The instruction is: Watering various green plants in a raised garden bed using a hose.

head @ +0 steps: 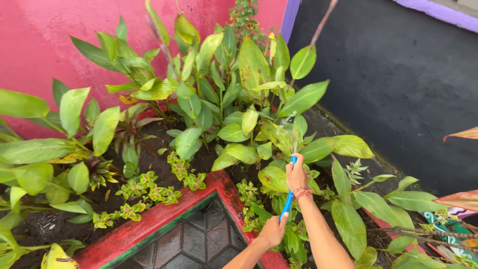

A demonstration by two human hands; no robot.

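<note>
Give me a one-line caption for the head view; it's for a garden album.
Right hand and left hand hold a thin blue hose over broad green leafy plants beside a red-painted curb.

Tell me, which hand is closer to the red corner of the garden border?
Left. The left hand grips the blue hose just right of the red border corner; the right hand holds the hose end, farther off among leaves.

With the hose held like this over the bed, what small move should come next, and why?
Probably swing the blue hose leftward. The right hand aims its spray at the leaves just ahead, while the small variegated plants along the red curb lie outside the stream.
</note>
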